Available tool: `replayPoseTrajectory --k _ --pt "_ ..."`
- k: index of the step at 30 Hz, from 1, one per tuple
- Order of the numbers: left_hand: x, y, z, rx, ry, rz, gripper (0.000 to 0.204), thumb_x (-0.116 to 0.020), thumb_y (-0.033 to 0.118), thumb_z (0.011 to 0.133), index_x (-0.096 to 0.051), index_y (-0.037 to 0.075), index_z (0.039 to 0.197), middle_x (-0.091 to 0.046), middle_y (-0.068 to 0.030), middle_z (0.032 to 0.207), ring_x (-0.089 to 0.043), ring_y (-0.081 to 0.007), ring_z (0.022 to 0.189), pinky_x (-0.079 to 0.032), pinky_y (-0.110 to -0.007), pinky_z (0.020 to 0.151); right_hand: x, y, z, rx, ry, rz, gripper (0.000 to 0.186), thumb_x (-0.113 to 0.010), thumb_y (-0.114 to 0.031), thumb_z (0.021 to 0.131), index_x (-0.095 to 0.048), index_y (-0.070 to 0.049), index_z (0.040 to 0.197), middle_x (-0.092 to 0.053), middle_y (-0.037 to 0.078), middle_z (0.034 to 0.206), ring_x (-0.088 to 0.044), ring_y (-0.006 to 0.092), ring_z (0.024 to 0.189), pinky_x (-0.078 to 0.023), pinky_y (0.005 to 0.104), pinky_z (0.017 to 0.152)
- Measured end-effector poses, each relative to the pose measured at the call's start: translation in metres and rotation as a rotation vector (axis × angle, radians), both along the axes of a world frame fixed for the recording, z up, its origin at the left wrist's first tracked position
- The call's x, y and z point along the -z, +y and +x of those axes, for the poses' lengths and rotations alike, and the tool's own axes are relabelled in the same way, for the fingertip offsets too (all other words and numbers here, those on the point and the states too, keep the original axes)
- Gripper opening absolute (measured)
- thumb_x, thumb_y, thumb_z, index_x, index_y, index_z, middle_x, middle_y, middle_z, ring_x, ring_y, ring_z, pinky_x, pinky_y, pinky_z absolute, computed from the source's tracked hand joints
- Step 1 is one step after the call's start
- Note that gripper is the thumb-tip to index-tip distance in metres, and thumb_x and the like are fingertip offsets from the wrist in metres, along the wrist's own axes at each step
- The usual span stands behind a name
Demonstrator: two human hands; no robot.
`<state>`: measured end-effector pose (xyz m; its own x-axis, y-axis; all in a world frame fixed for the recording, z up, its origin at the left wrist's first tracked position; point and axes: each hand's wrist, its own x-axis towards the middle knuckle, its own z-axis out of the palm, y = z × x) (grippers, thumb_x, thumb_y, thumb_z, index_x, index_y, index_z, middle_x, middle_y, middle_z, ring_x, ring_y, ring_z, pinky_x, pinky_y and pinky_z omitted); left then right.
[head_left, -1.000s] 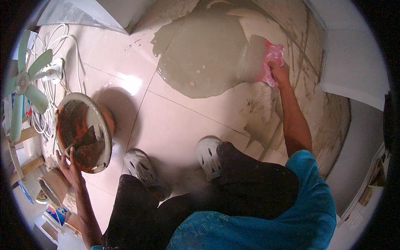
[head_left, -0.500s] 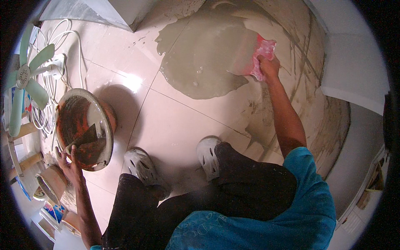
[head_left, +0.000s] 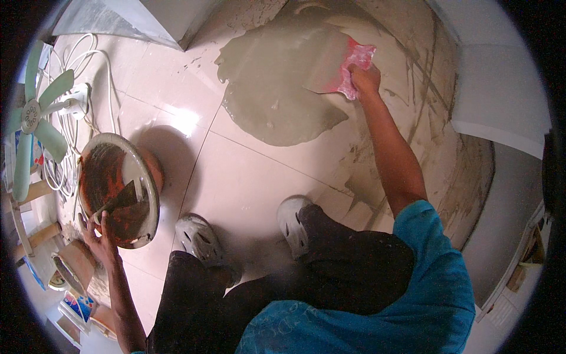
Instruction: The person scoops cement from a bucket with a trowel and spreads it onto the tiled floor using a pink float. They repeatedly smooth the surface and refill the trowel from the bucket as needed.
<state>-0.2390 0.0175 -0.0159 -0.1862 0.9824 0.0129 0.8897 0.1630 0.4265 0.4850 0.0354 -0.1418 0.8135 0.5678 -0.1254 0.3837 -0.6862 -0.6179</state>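
Grey slurry (head_left: 265, 88) lies in a broad, wet pool on the far part of the pale tiled floor (head_left: 253, 177), between the clutter along the floor's left edge and the wall (head_left: 501, 88) on its right. From my remote view it looks smooth and creamy, with a rounded, shiny near rim, a ragged, lobed left rim and a couple of small bumps on the surface. On its right side it meets a wide scraper (head_left: 352, 62), pinkish red at the handle and streaked white, its blade smeared with the same grey where it touches the pool. I see the right hand (head_left: 365, 78) closed around that handle. Toward the right edge, brown-grey smears and dark streaks cover the tiles.

Near the floor's left edge stands a bucket (head_left: 154, 206), its thick rim caked grey and its inside stained dark and orange. A trowel (head_left: 125, 196) leans in it, blade dirty. I have the left hand (head_left: 101, 239) at the near side of the rim, fingers partly spread, right by the trowel's handle; I cannot tell whether it grips rim, handle or both. Beyond the bucket I make out a pale green fan (head_left: 30, 115) and loops of white cable (head_left: 110, 88).
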Motion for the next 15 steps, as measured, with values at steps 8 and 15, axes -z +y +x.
replayPoseTrajectory --k 8,15 --pt "0.006 -0.004 -0.015 0.024 -0.011 0.047 0.034 -0.071 0.025 0.088 -0.067 0.004 0.114 -0.036 -0.0191 0.15 -0.033 -0.0314 0.139 -0.024 -0.045 0.114 0.002 0.039 0.012 -0.062 -0.176 -0.142 0.045 -0.072 -0.03 0.073 -0.068 0.005 0.1 -0.069 0.024 0.101 -0.066 0.037 0.098 -0.049 0.0409 0.088" --pt "0.004 -0.001 -0.009 -0.019 -0.061 -0.001 0.032 -0.07 0.025 0.088 -0.068 0.001 0.109 -0.033 -0.0194 0.151 -0.034 -0.0322 0.138 -0.025 -0.047 0.114 0.019 0.09 0.043 -0.018 -0.164 -0.049 0.043 -0.069 -0.03 0.073 -0.069 0.004 0.098 -0.069 0.024 0.099 -0.067 0.0375 0.096 -0.05 0.0416 0.086"
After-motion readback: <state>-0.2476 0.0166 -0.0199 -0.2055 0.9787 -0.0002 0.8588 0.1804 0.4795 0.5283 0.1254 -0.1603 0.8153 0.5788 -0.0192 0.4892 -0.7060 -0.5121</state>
